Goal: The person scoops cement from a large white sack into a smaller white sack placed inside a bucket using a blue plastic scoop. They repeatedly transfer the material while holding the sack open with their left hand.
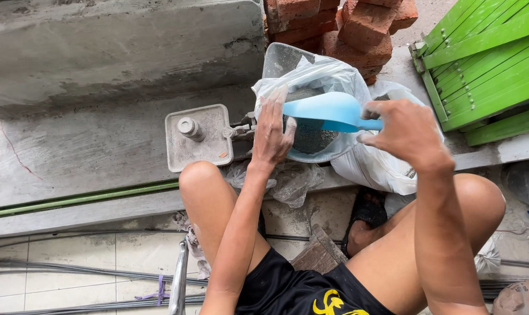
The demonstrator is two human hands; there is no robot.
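My right hand [405,131] grips the handle of a light blue plastic scoop [326,109], held level over an open plastic bag [314,79] set in a container of grey powder [311,137]. My left hand [271,131] rests flat on the near left edge of the bag, fingers spread, touching the scoop's bowl. Both hands are dusted with grey. I squat with my knees on either side of the bag.
A square grey tray [197,140] with a small round can lies to the left. Red bricks [358,26] are stacked behind the bag, green slatted boards [486,58] at the right. A white sack [378,166] sits by my right knee. Cables run along the tiled floor.
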